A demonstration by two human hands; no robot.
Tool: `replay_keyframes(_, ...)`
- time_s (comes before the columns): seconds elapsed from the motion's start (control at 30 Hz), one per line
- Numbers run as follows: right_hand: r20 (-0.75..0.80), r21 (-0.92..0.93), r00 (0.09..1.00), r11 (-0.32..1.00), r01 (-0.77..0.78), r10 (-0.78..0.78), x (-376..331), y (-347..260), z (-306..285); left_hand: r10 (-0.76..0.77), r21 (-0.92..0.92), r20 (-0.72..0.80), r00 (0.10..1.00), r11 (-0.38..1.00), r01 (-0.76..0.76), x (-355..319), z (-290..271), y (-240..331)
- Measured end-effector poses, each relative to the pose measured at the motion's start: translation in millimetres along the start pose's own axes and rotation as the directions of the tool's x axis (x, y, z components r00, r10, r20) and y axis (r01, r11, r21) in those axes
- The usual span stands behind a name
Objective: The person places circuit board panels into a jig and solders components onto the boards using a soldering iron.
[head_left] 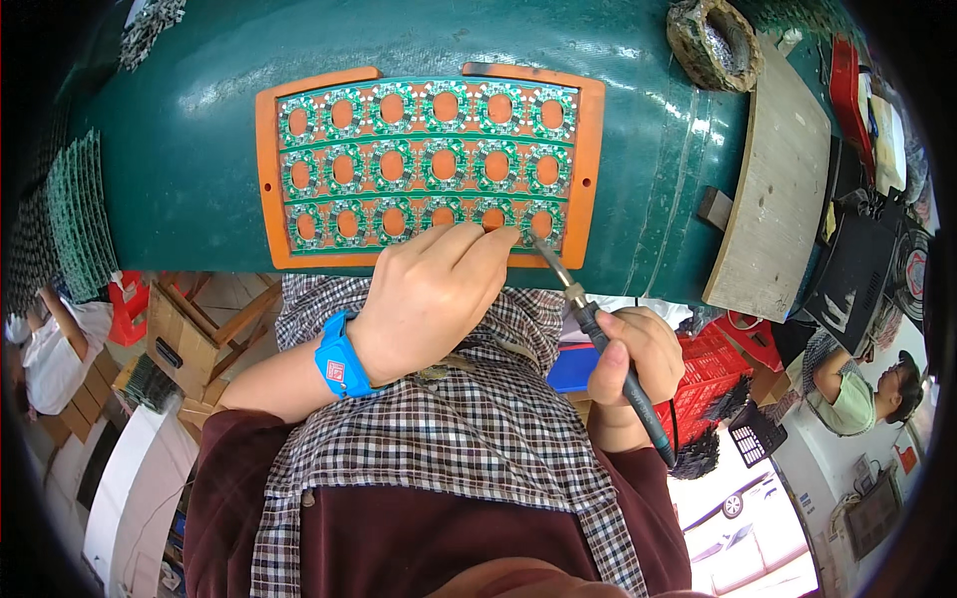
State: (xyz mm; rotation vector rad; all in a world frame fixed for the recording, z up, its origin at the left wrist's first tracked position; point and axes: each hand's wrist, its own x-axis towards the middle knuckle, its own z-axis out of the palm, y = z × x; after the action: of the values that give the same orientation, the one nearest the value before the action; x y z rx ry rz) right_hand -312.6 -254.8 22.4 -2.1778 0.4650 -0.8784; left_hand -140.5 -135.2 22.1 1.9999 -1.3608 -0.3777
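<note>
Fingers (pixel 648 334) of the right hand (pixel 648 364) are wrapped round the dark handle of a slim, metal-tipped soldering iron (pixel 644 411), gripped like a pen, with the thumb pressed along its left side. The iron slants up and leftward, its tip at the nearest row's right-hand end on the green, ringed circuit boards (pixel 418 165); I cannot tell whether it touches. Palm down, the left hand (pixel 424 289) reaches over the near edge of an orange, rectangular plastic tray (pixel 590 130), its fingers bent and close together above the same row; whether they pinch anything is hidden.

Counted by size: one long desk (pixel 179 189) with a glossy green covering; one pale, flat wooden board (pixel 773 189) near its right end; one tray, along the desk's near edge, with one small round hole in each side rim and one gap in its far rim. Inside the tray, the circuit boards make three rows of six rings, eighteen altogether. One rough, brownish, hollow pot (pixel 686 40) stands toward the desk's far right corner. One bright blue wristband (pixel 344 359) circles the left wrist.
</note>
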Motion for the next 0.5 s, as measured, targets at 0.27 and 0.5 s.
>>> replay_keyframes(0.27, 0.020, 0.032, 1.000, 0.999, 0.014, -0.015, 2, 3, 1, -0.001, -0.024, -0.006, 1.000, 1.000, 0.001, -1, 3, -1)
replay_keyframes(0.5, -0.060, -0.009, 0.997, 0.998, -0.056, 0.055, 3, 0, -8, 0.072, 0.076, -0.032, 0.997, 0.995, -0.070, 5, -9, -6)
